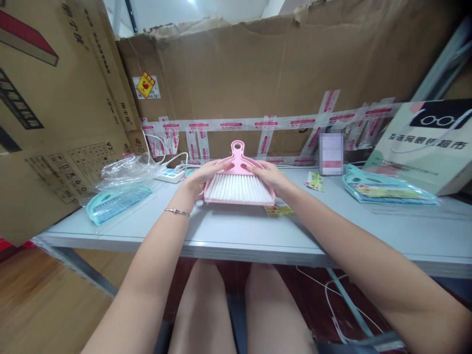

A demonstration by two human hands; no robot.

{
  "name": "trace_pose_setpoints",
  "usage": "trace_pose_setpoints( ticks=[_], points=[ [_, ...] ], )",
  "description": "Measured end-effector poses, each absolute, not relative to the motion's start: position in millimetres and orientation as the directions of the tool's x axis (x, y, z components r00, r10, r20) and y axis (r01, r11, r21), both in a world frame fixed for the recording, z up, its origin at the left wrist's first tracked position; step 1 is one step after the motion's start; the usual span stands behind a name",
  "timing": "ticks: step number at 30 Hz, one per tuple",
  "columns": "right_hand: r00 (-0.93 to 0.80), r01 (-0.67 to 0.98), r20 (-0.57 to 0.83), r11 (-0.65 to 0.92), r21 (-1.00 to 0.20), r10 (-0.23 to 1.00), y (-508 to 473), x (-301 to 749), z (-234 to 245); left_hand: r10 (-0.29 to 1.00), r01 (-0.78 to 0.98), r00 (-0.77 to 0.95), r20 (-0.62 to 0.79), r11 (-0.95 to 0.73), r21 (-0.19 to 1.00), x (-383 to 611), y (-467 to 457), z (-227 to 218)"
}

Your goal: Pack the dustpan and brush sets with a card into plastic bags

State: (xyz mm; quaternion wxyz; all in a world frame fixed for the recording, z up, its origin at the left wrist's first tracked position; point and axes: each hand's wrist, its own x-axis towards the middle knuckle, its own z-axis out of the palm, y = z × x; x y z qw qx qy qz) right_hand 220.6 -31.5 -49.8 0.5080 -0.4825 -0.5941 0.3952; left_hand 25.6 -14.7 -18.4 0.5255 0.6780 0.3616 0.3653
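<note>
So both hands are on a pink plastic hand brush (pixel 239 187) with white bristles and a loop handle pointing away from the person. The left hand (pixel 201 179) grips its left edge and the right hand (pixel 267 176) grips its right edge, fingers curled over the top. The brush sits low over the pale grey table (pixel 239 236); can't tell if it's touching.

Around the pink plastic hand brush:
- well off to its left, a teal plastic brush (pixel 118 201) lies by a crumpled clear plastic bag (pixel 129 172)
- just behind its left side, a white power strip (pixel 169 175)
- under its right corner, a printed paper leaflet (pixel 278 210)
- well off to its right, a stack of bagged teal brush sets (pixel 387 189)
- behind it, a taped brown cardboard wall (pixel 276 64)
</note>
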Motion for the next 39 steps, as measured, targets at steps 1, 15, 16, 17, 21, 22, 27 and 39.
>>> trace_pose_setpoints(
  ticks=[1,15,16,17,21,22,27,39],
  points=[
    [-0.005,0.152,0.211,0.209,-0.966,0.978,-29.6,222.5,-49.9,0.862,0.09,0.498,0.094,-0.159,0.983,24.6,-15.2,-17.4],
    [-0.199,0.859,-0.175,0.086,-0.505,0.964,-45.9,315.0,-23.8,0.889,-0.093,0.447,0.099,-0.064,0.994,16.5,-17.9,-18.6],
    [-0.201,0.89,-0.215,0.087,-0.447,0.956,-46.0,314.8,-27.7,0.899,-0.092,0.424,0.107,-0.075,0.993,16.4,-18.1,-18.5],
    [-0.208,0.908,-0.234,0.098,-0.408,0.95,-46.1,312.6,-31.8,0.908,-0.091,0.401,0.119,-0.089,0.992,16.5,-18.1,-18.4],
    [-0.291,0.911,-0.279,0.177,-0.372,0.915,-47.1,298.4,-42.9,0.933,-0.079,0.333,0.14,-0.12,0.99,17.2,-16.9,-18.5],
    [-0.312,0.906,-0.289,0.191,-0.379,0.905,-47.4,296.2,-43.7,0.934,-0.074,0.326,0.144,-0.126,0.989,17.3,-16.5,-18.8],
    [-0.403,0.865,-0.284,0.261,-0.428,0.87,-49.2,293.4,-41.1,0.932,-0.056,0.321,0.168,-0.158,0.986,16.1,-15.5,-19.1],
    [-0.555,0.476,-0.063,0.255,-0.842,0.829,-76.7,292.7,-5.9,0.939,0.053,0.257,0.229,-0.25,0.967,20.1,-15.9,-25.0]
  ],
)
